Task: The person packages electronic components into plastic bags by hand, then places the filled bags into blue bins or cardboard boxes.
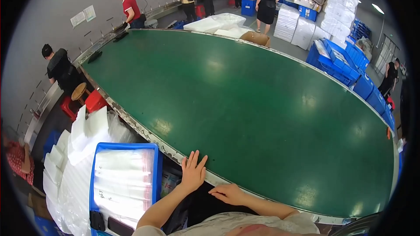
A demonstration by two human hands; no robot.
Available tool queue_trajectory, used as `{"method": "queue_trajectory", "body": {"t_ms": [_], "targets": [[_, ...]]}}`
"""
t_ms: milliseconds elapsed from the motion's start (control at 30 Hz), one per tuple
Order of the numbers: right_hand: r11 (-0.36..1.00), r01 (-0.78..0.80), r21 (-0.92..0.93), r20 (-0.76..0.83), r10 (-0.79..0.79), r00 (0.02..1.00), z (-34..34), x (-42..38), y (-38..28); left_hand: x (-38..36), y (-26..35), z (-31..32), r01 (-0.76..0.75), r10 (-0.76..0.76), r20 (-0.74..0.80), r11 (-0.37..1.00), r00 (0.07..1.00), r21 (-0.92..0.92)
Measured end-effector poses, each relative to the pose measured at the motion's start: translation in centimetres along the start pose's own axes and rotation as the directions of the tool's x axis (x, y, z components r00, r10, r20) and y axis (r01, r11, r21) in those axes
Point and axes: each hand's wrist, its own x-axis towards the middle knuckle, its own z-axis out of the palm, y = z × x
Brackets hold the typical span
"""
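Note:
My left hand [194, 173] rests on the near edge of a green conveyor belt [245, 105], fingers spread and holding nothing. Just to its right, my right hand [229, 193] lies at the belt's pale rim. Its fingers are loosely bent and nothing shows in them. Left of my left hand stands a blue crate [158, 161] with a stack of clear plastic bags [122, 179] in it. A dark phone-like object [120, 226] lies at the crate's near end, beside a black object [97, 220].
White foam sheets [65, 183] are piled left of the crate. Dark items [94, 57] sit at the belt's far left end. A cardboard box [255, 39] and white foam [216, 23] stand beyond it. Blue crates [334, 63] line the right side. Several people work along the wall.

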Motion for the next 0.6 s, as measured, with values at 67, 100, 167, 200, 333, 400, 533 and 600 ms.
{"method": "queue_trajectory", "body": {"t_ms": [67, 100, 167, 200, 333, 400, 533, 600], "targets": [[1.0, -0.005, 0.002, 0.009, 0.005, 1.0, -0.14, 0.12, 0.02, 0.21, -0.14, -0.07, 0.0, 0.0, -0.012, 1.0, 1.0, -0.007], [1.0, -0.004, -0.002, 0.011, 0.004, 1.0, -0.17, 0.16, 0.04, 0.31, -0.18, -0.18, -0.001, 0.001, -0.01, 1.0, 1.0, -0.01], [1.0, -0.003, -0.007, 0.014, 0.003, 1.0, -0.15, 0.0, 0.11, 0.19, -0.07, -0.18, -0.003, 0.003, -0.001, 1.0, 1.0, -0.017], [1.0, -0.008, -0.008, 0.016, 0.008, 1.0, -0.05, -0.15, 0.1, -0.03, 0.0, -0.11, -0.002, 0.002, 0.0, 1.0, 1.0, -0.022], [1.0, 0.025, -0.011, -0.006, -0.025, 1.0, -0.38, 0.17, 0.18, 0.35, -0.03, -0.02, -0.001, 0.001, 0.005, 1.0, 1.0, 0.001], [1.0, 0.022, -0.018, 0.006, -0.021, 1.0, -0.37, 0.28, 0.13, 0.39, -0.13, -0.04, 0.002, -0.002, 0.001, 1.0, 1.0, -0.004], [1.0, -0.001, -0.029, 0.012, 0.001, 1.0, -0.25, -0.05, -0.06, 0.03, 0.02, 0.07, 0.009, -0.008, 0.018, 1.0, 1.0, -0.019], [0.999, 0.006, -0.043, 0.002, -0.006, 1.0, -0.2, 0.04, -0.01, 0.38, -0.15, 0.14, -0.002, 0.003, 0.013, 1.0, 1.0, -0.013]]}}
